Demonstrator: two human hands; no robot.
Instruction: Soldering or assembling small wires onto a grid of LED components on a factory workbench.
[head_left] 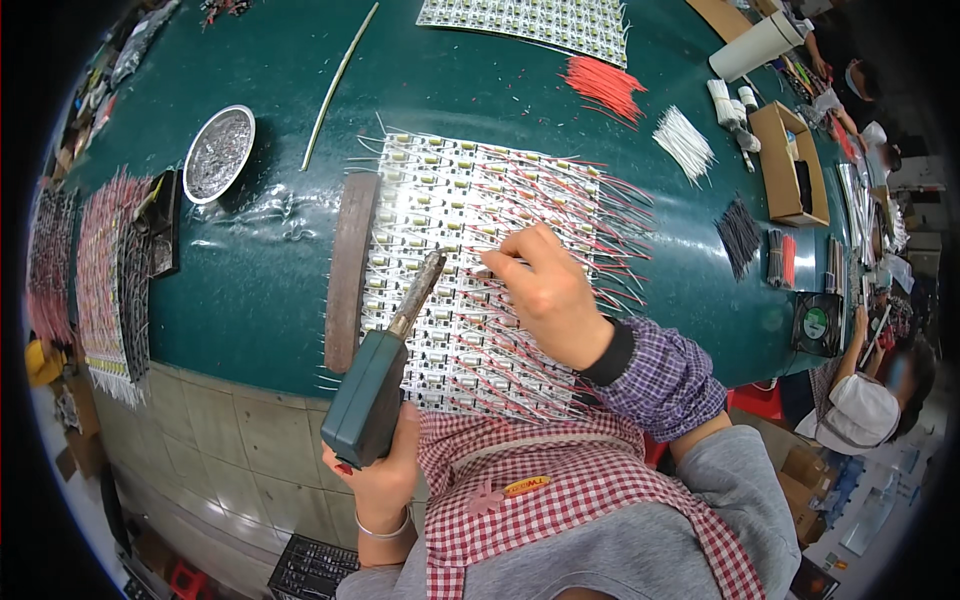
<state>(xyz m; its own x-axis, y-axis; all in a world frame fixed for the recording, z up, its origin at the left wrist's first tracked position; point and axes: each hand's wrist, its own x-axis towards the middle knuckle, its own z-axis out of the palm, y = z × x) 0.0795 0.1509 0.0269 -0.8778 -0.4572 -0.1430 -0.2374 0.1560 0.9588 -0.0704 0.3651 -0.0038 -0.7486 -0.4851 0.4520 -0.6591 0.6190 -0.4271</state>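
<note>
A panel of small white circuit boards (430, 230) lies on the green table in front of me, with rows of components. Red and white wires (625, 245) stick out over its right side. My left hand (385, 475) grips a dark green soldering gun (365, 395) from below. Its discoloured metal tip (432, 268) points up and right, over the middle of the panel. My right hand (550, 290) is closed in a pinch just right of that tip, on a thin wire mostly hidden by the fingers.
A dark flat bar (350, 275) lies along the panel's left edge. Further left stands a metal bowl (220, 155). Bundles of red wires (603, 88), white wires (684, 145) and black wires (738, 240) lie right. Beyond are a cardboard box (785, 165) and small fan (817, 323). Other people work far right.
</note>
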